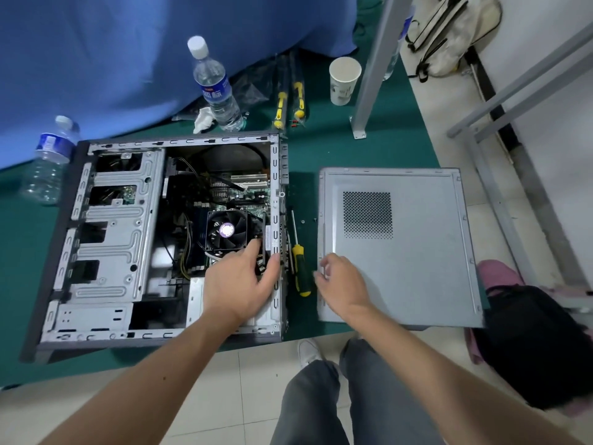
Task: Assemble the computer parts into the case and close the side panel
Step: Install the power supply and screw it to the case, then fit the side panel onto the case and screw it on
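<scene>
The computer case [154, 242] lies on its side on a green mat [362, 149] spread over the tiled floor [244, 390], its open side facing up so the motherboard [237, 191], the CPU cooler fan [226, 231] and the silver drive cage [112, 226] are all exposed. The left hand [239, 281] reaches into the case at its right edge, just below the fan; the thumb lies against the case's metal rear frame and the fingers curl down toward a dark part beside the fan, though whether they actually grip it cannot be told from this angle. The right hand [340, 279] rests at the left edge of the detached side panel [398, 248], its fingers bent around that edge so that it appears to hold the panel there. The panel lies flat on the mat to the right of the case, well apart from it, with its perforated vent patch facing up. Between case and panel lies a screwdriver [300, 261] with a green and yellow handle, its shaft pointing away from the person, and a couple of small screws [302, 221] sit near its tip. Behind the case stand a water bottle [216, 88] and a paper cup [344, 80], with two more packaged screwdrivers [288, 97] between them; a second, nearly empty bottle [49, 159] leans at the case's far left corner against a blue cloth [128, 53].
</scene>
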